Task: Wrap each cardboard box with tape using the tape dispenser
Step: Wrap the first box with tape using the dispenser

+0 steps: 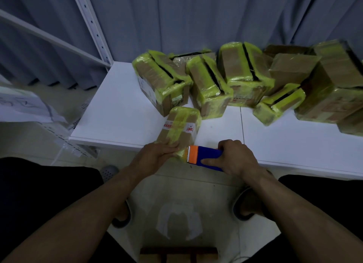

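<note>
A small cardboard box [180,125] with yellow-green tape lies lengthwise at the white table's [117,113] front edge, its near end past the edge. My left hand [157,154] lies over that near end and holds it. My right hand [233,158] grips a blue tape dispenser [208,158]. Its orange head and toothed blade touch the box's near right corner. The tape roll itself is hidden.
Several taped cardboard boxes [208,84] are piled along the back of the table, from the middle to the right edge. A white metal shelf frame [92,25] stands at the left. Grey curtains hang behind. My legs and shoes are below the table edge.
</note>
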Demonstrator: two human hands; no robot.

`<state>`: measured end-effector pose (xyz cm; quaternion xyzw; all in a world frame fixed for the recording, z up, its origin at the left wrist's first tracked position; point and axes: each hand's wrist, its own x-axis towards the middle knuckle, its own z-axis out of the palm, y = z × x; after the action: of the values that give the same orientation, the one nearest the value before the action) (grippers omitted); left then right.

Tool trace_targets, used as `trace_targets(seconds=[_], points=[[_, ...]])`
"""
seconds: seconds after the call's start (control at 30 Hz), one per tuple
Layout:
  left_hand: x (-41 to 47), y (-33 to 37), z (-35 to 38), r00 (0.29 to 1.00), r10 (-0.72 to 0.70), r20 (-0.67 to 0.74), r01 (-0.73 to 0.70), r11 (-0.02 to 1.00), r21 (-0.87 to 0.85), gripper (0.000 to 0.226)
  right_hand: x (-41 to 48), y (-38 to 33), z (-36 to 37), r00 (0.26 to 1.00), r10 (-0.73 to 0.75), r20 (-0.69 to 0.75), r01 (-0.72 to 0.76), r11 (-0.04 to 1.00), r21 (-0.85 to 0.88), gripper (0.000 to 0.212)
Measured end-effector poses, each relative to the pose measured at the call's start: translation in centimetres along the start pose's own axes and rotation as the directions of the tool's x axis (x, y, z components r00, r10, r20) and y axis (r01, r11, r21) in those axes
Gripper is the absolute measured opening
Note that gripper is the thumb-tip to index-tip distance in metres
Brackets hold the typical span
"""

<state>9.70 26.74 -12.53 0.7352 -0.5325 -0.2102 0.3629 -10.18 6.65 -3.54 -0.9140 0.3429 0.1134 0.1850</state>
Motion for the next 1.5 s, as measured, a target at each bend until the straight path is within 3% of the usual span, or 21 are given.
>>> trace_targets(seconds=[0.1,0.47,0.53,0.67,1.0,1.1,1.2,1.23,1.37,1.5], points=[[0.0,0.0,0.2,0.999,0.025,-0.036,-0.028,0.998,-0.059,0.041,-0.2,-0.6,-0.2,0.999,-0.027,-0.038,0.024,0.997,-0.078,0.064],[0.4,-0.2,0.3,0.995,0.052,-0.090,-0.051,0.999,0.013,0.034,-1.1,-1.5,-0.4,0.960,-0.164,-0.228,0.085,0.943,-0.320,0.054],[0.5,0.1,0.1,0.995,0.053,-0.085,-0.053,0.999,0.005,0.036,-0.9,-1.3,-0.4,0.974,-0.108,-0.198,0.054,0.964,-0.261,0.055],[0.6,0.4,-0.5,0.997,0.076,-0.027,-0.075,0.997,0.033,0.040,-0.6,-0.6,-0.4,0.997,0.082,-0.014,-0.081,0.994,0.067,0.063],[0.5,1.0,-0.9,0.990,0.120,0.075,-0.122,0.992,0.032,0.039,-0.8,0.2,-1.4,0.977,0.165,0.138,-0.191,0.960,0.203,0.069],[0.4,0.9,-1.1,0.990,0.103,0.098,-0.105,0.994,0.012,0.039,-0.9,0.0,-1.0,0.988,0.135,0.075,-0.142,0.987,0.082,0.065],[1.0,1.1,-1.8,0.989,0.122,0.082,-0.123,0.992,0.013,0.034,-1.0,0.3,-0.7,0.993,0.064,-0.097,-0.082,0.977,-0.197,0.062],[1.2,1.2,-2.1,0.989,0.117,0.085,-0.121,0.992,0.042,0.034,-1.0,0.6,-1.0,0.989,0.058,-0.138,-0.086,0.974,-0.208,0.061],[1.3,0.8,-2.1,0.992,0.057,0.115,-0.078,0.978,0.191,0.059,-1.7,1.3,-1.8,0.982,0.081,-0.173,-0.098,0.990,-0.096,0.058],[1.4,0.1,-1.0,0.989,0.079,0.125,-0.118,0.933,0.340,0.030,-2.5,1.9,-1.2,0.977,0.141,-0.162,-0.122,0.985,0.120,0.062]])
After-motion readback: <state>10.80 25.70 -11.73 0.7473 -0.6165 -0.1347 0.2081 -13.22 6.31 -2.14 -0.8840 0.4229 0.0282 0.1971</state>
